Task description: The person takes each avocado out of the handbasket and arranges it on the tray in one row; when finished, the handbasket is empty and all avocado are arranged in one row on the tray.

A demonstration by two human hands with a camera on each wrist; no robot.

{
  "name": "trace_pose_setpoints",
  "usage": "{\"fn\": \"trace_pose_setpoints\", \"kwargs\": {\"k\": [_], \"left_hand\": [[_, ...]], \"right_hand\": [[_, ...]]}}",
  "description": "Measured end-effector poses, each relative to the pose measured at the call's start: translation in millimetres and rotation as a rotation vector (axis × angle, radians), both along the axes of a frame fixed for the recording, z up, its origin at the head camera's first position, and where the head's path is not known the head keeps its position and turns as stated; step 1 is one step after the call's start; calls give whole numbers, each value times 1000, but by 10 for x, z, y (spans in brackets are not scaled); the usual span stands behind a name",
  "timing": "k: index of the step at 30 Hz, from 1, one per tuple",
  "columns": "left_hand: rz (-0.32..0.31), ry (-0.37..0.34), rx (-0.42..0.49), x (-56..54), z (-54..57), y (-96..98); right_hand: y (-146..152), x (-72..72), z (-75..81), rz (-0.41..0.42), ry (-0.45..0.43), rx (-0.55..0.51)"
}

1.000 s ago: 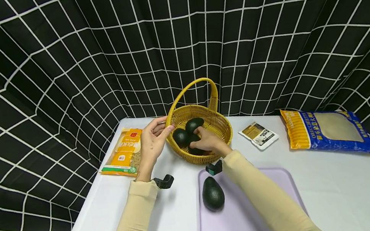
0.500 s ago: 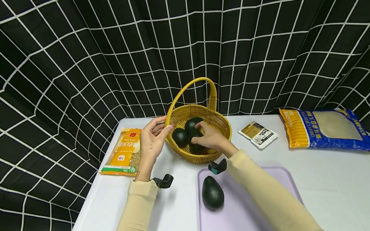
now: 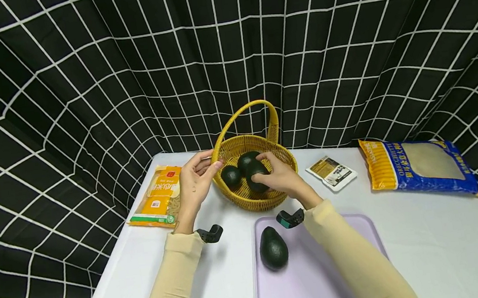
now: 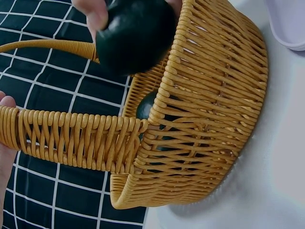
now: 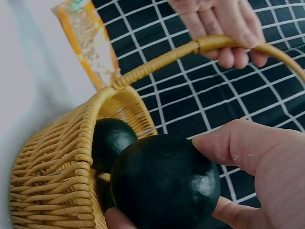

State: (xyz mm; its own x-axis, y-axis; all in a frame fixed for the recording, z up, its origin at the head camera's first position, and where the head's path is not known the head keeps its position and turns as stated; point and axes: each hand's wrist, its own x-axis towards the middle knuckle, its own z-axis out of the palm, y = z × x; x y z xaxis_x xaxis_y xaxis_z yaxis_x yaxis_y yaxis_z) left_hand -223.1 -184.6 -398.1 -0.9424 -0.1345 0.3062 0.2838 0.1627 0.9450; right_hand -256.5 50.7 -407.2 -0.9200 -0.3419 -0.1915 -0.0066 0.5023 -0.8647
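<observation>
My left hand (image 3: 194, 184) grips the handle of a yellow wicker basket (image 3: 242, 201) at its left side. In my right hand (image 3: 286, 179) is a dark green avocado (image 5: 164, 183), pinched between thumb and fingers. The left wrist view puts this avocado at the height of the basket's rim and above. Lower in the basket lie more avocados, one at the left (image 3: 231, 176) and another behind the held one (image 3: 246, 158). A further avocado (image 3: 273, 248) rests on the left part of a lilac tray (image 3: 322, 278), in front of the basket.
To the basket's left lies an orange food packet (image 3: 157, 198). On the right are a small white-and-brown sachet (image 3: 332, 173) and a large blue-and-yellow pasta bag (image 3: 422, 167). A black curtain (image 3: 244, 44) with a white grid hangs behind the white table (image 3: 439, 248).
My right hand has drawn up and slightly right with the avocado, lifting it from among the others. My left hand stays at the basket handle.
</observation>
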Motion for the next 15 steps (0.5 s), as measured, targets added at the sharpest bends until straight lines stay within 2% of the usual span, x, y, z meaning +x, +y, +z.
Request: {"fn": "trace_pose_setpoints", "kwargs": {"k": [6, 15], "left_hand": [[5, -1, -9, 5, 11, 7], [8, -13, -7, 10, 10, 4]], "right_hand": [[91, 128, 17, -10, 10, -66], [182, 324, 62, -7, -12, -229]]}}
